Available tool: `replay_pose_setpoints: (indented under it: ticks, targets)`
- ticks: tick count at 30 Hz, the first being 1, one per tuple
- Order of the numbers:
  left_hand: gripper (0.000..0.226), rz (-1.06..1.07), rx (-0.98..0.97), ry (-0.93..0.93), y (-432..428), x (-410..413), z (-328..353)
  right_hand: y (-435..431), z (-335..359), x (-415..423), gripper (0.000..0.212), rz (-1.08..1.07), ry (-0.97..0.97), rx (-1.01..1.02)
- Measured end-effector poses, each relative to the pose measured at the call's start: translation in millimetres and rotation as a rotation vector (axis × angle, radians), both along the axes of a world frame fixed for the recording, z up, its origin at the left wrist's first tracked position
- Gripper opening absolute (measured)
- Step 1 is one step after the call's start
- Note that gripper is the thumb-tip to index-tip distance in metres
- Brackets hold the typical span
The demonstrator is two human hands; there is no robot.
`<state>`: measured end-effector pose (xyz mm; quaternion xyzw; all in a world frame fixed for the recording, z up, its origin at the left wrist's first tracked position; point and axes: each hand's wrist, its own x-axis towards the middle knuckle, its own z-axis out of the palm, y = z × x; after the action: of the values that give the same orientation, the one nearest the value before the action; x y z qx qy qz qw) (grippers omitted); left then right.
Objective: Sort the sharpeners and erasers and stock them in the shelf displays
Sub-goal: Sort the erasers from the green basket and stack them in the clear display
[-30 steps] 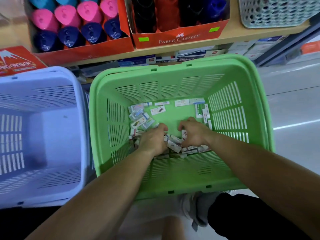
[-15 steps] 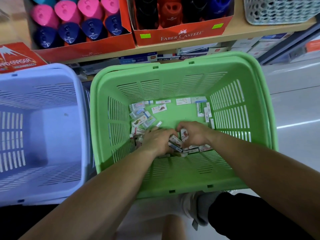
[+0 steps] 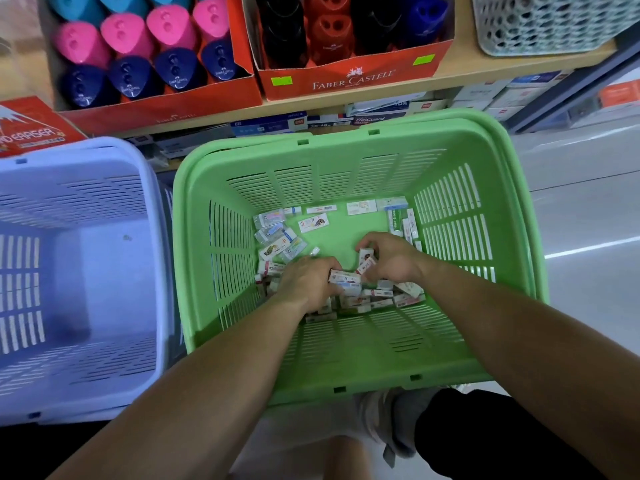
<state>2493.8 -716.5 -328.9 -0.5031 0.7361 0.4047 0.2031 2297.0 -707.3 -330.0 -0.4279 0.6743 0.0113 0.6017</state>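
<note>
Several small wrapped erasers lie on the floor of a green slatted basket. Both my hands are down inside it, over the pile at its near side. My left hand curls its fingers round a bunch of erasers. My right hand grips a few more erasers against its palm. More erasers lie loose along the far wall and in the right corner. On the shelf above, red display boxes hold pink and dark blue sharpeners and black, red and blue ones.
A pale blue basket with nothing visible inside it stands left of the green one. A red eraser box sits at far left on the shelf. A grey mesh basket is at the shelf's right end. Pale floor lies to the right.
My hands have drawn closer together over the pile and gathered erasers between them. The view has tilted slightly toward the shelf.
</note>
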Motion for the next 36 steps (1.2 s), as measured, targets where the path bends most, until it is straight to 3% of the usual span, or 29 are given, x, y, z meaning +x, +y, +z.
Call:
replay_pose_setpoints:
  ticks: [8,11,14,19,24,28,36]
  targets:
    - [0.041,0.477,0.095,0.184,-21.1,0.4,8.7,-16.1,-5.1,-9.7,0.048,-0.290,0.031,-0.211]
    - [0.047,0.781,0.175,0.278,-28.6,-0.7,7.1,-20.1,-3.7,-9.7,0.035,-0.375,-0.075,-0.192]
    - [0.047,1.003,0.285,0.393,-29.8,-3.9,5.3,-20.6,3.6,-4.9,0.037,-0.389,-0.198,-0.116]
    - [0.046,0.997,0.354,0.479,-27.1,-8.7,10.2,-23.4,6.1,-1.8,0.044,-0.414,-0.333,-0.073]
    - [0.034,1.205,0.494,0.520,-32.2,-9.9,9.8,-24.9,8.0,0.7,0.043,-0.402,-0.283,-0.149]
    - [0.023,1.160,0.494,0.521,-31.8,-14.8,15.4,-26.3,11.4,3.4,0.040,-0.383,-0.298,-0.156]
    - [0.027,1.160,0.523,0.546,-32.1,-13.9,16.2,-27.7,13.7,6.9,0.034,-0.312,-0.313,-0.095]
